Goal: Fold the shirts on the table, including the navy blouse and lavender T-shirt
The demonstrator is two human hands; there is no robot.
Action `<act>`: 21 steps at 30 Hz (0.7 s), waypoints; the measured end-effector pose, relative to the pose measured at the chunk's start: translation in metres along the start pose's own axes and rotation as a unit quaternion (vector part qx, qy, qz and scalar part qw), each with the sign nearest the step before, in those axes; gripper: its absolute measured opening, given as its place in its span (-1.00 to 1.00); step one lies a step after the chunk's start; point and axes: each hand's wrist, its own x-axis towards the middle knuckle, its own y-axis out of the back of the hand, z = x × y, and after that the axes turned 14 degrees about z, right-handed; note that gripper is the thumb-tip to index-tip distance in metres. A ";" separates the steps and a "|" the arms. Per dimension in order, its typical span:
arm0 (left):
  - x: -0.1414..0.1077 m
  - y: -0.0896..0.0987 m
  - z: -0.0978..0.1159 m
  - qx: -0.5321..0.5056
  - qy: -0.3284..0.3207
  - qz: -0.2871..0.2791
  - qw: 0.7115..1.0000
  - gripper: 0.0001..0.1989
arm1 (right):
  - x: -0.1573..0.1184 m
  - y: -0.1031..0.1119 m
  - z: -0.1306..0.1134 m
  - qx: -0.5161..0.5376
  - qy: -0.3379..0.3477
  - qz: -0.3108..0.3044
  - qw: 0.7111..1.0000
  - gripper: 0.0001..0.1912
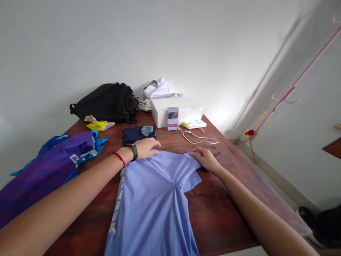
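A light blue T-shirt (153, 201) lies folded lengthwise on the table, white lettering down its left edge and its lower end hanging past the front edge. At the far end of the cloth, near the shoulder, my left hand (146, 148) rests with fingers stretched out and apart; it wears a black wristband and a red cord. The fingers of my right hand (206, 159) pinch the sleeve end at the right. Just beyond my left hand sits a folded dark navy garment (135, 134) with a pale round print.
A purple and blue garment (48, 162) lies at the left. Behind stand a black backpack (102, 104), a yellow packet (97, 125) and a white box (174, 103) with white cloth on it. A white cable (201, 140) lies on the wooden table (226, 214). A pink rack (311, 66) leans right.
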 end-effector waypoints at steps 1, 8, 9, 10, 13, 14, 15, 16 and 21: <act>0.005 -0.006 0.011 -0.035 -0.025 -0.006 0.999 -0.66 | 0.000 -0.001 -0.002 0.005 -0.002 0.003 1.000 -0.68; 0.035 -0.033 0.038 0.033 -0.024 -0.070 0.997 -0.69 | -0.004 0.005 -0.008 0.047 -0.018 0.052 0.997 -0.66; 0.035 -0.033 0.032 0.037 -0.012 -0.072 0.997 -0.69 | -0.005 0.008 -0.008 0.047 -0.020 0.058 0.997 -0.65; 0.035 -0.031 0.024 0.034 0.001 -0.076 0.997 -0.68 | -0.006 0.010 -0.008 0.047 -0.023 0.061 0.997 -0.65; 0.028 -0.019 0.000 0.018 0.054 -0.109 0.992 -0.60 | -0.008 0.015 -0.011 0.048 -0.028 0.068 0.996 -0.63; 0.025 -0.013 -0.008 0.015 0.071 -0.125 0.990 -0.57 | -0.009 0.015 -0.013 0.049 -0.030 0.070 0.996 -0.62; 0.022 -0.008 -0.015 0.015 0.086 -0.138 0.987 -0.55 | -0.010 0.015 -0.014 0.049 -0.033 0.072 0.996 -0.62; 0.019 -0.002 -0.022 0.017 0.098 -0.148 0.984 -0.53 | -0.010 0.014 -0.015 0.049 -0.038 0.074 0.995 -0.61; 0.006 0.013 -0.046 -0.006 0.119 -0.168 0.979 -0.60 | -0.011 0.010 -0.013 0.040 -0.052 0.079 0.995 -0.57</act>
